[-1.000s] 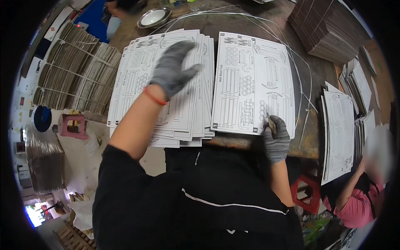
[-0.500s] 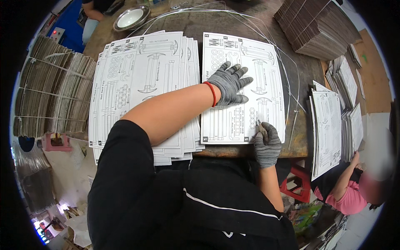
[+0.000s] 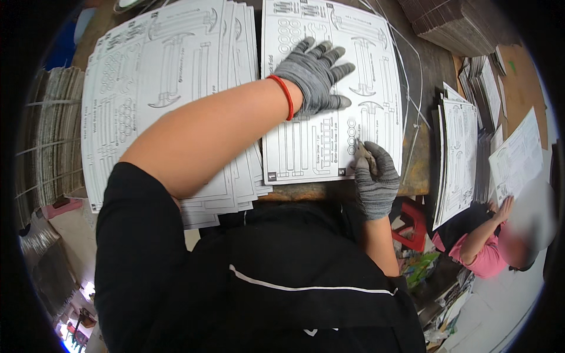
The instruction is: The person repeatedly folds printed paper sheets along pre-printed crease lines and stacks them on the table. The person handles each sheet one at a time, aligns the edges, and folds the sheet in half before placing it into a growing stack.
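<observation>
My left hand (image 3: 316,76), in a grey knit glove, lies flat with fingers spread on a white printed sheet (image 3: 294,167) bearing line drawings of hammers, nuts and bolts. At the sheet's lower right, my right hand (image 3: 376,182), gloved alike, is closed around a small pointed tool (image 3: 361,152). Its tip is over the drawn nuts; whether it touches the paper I cannot tell, nor its exact kind. Beneath my left forearm, a loose, uneven stack of similar printed sheets (image 3: 194,76) reaches over the table's near edge.
A strapped bundle of boards (image 3: 50,135) stands left, another dark bundle (image 3: 447,26) at the far right. A thin pale strap (image 3: 421,100) curves over the table (image 3: 415,176). More printed stacks (image 3: 456,159) stand right, beside a co-worker's hand (image 3: 503,209) and a red stool (image 3: 410,226).
The view has shifted, so the table sits higher in it. My left hand stays spread on the sheet; my right still grips the tool. The co-worker at right has raised a printed sheet.
</observation>
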{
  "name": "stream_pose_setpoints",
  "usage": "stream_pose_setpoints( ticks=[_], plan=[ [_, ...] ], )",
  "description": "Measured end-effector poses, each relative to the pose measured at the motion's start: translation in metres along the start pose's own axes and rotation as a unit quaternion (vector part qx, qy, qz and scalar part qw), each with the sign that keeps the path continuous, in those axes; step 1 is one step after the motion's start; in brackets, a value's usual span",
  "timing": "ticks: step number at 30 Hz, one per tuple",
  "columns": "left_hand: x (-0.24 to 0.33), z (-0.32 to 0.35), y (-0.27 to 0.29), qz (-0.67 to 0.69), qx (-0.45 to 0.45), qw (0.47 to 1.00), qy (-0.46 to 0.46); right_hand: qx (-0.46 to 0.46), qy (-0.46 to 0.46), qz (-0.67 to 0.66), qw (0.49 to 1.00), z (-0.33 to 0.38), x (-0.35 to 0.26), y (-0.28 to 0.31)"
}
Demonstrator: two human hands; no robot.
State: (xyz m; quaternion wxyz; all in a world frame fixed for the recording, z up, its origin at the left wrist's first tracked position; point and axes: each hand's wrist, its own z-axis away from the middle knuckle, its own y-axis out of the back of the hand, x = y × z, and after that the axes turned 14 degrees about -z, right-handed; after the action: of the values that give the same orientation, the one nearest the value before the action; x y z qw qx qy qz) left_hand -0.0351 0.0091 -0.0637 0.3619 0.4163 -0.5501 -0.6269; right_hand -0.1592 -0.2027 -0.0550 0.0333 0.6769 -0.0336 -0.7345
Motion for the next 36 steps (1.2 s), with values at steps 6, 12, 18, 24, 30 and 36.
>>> stream_pose_setpoints(
  ticks=[6,12,18,24,30,36],
  plan=[
    [0.005,-0.004,-0.002,-0.029,-0.009,0.999,0.037,-0.072,0.094,0.184,0.976,-0.012,0.003,-0.021],
    [0.007,-0.005,0.002,-0.014,-0.032,0.999,0.036,-0.085,0.055,0.155,0.983,-0.029,-0.014,-0.038],
    [-0.008,0.006,0.013,0.068,0.009,0.997,-0.023,-0.086,0.179,0.272,0.942,-0.037,-0.004,-0.045],
    [-0.005,0.007,0.015,0.055,0.007,0.998,-0.007,-0.130,0.114,0.265,0.949,-0.021,-0.010,-0.034],
    [-0.003,0.009,0.013,0.045,0.001,0.999,-0.011,-0.169,0.081,0.261,0.947,0.021,-0.008,-0.006],
    [-0.002,0.015,0.018,0.036,0.016,0.999,-0.005,-0.153,0.082,0.218,0.960,0.000,-0.022,-0.017]
  ],
)
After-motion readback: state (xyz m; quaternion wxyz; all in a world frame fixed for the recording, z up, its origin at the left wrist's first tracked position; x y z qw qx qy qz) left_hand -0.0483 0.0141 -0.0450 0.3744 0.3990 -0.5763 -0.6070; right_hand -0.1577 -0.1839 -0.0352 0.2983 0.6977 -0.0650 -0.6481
